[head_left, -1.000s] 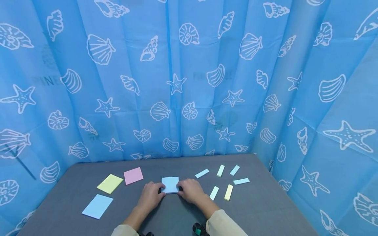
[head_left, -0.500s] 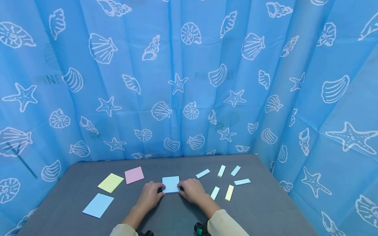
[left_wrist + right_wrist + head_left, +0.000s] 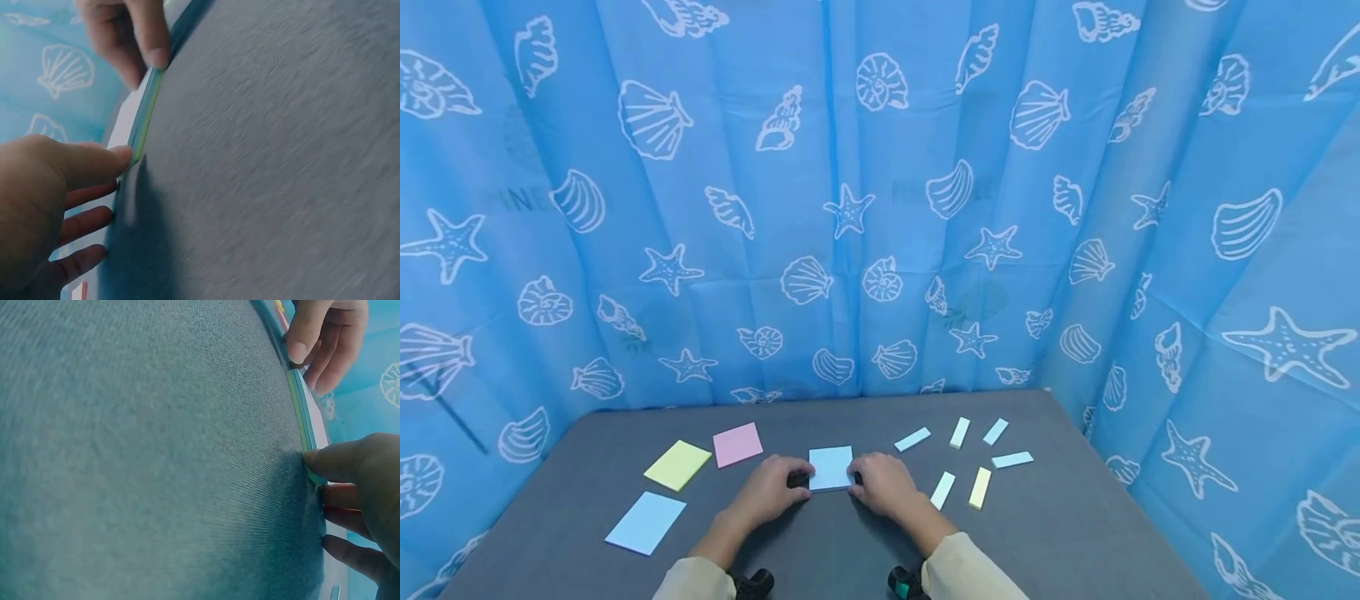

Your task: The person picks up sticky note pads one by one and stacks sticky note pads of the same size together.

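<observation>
A small stack of sticky note pads (image 3: 831, 467), light blue on top, lies at mid-table. Its layered blue and green edge (image 3: 142, 119) shows in the left wrist view. My left hand (image 3: 770, 487) is at the stack's left side, fingers loosely spread, thumb tip right at the near corner. At the right side my right hand (image 3: 883, 485) pinches the near corner. The right wrist view has the right thumb (image 3: 322, 460) against the stack's front edge and the forefinger at its end. In that view the left hand (image 3: 328, 340) is at the far end.
To the left lie a yellow pad (image 3: 677, 465), a pink pad (image 3: 737, 444) and a larger light blue pad (image 3: 646, 523). Several narrow strips, such as a yellow strip (image 3: 980, 487), are scattered on the right. A blue shell-print curtain (image 3: 880, 208) hangs behind the grey table (image 3: 842, 558).
My left hand has loosened and shifted slightly left, with its thumb and forefinger wider apart. The right hand and the stack have stayed in place.
</observation>
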`<state>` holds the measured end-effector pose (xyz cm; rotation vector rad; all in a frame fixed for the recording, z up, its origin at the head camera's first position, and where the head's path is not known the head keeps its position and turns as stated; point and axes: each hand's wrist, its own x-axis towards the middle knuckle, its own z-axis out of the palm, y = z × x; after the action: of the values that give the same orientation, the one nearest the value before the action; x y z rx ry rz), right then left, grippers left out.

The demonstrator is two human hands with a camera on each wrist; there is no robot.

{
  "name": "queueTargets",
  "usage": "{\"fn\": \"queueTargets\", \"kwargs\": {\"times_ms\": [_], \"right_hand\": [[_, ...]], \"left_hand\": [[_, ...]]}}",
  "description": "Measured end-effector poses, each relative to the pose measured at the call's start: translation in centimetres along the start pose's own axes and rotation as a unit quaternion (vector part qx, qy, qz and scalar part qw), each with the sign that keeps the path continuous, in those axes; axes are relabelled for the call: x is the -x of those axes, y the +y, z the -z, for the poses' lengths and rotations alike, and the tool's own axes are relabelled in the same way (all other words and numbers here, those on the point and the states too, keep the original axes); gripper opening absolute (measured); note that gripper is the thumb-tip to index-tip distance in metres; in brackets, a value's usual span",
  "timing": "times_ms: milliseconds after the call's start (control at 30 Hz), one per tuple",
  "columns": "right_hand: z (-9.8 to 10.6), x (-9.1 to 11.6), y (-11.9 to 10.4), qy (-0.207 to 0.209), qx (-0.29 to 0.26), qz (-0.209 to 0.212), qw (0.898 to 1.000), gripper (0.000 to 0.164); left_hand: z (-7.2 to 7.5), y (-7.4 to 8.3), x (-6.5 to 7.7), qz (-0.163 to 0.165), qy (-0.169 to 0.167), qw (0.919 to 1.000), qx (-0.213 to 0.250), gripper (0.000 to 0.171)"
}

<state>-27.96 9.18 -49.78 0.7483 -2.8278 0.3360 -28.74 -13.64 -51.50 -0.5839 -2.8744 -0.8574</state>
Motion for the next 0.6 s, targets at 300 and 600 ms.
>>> {"fn": "queueTargets", "kwargs": {"times_ms": [300,600], "right_hand": [[-0.3,0.2,-0.1,0.001,0.0,-0.015,1.0,0.023],[-0.4,0.3,0.0,-0.001,-0.005,-0.013,1.0,0.024]], "left_hand": [[1.5,-2.7,-0.1,-0.001,0.085,0.994,-0.068,0.028],[3.6,-6.2,0.1,0.013,0.079,0.9889,-0.125,0.05]]}}
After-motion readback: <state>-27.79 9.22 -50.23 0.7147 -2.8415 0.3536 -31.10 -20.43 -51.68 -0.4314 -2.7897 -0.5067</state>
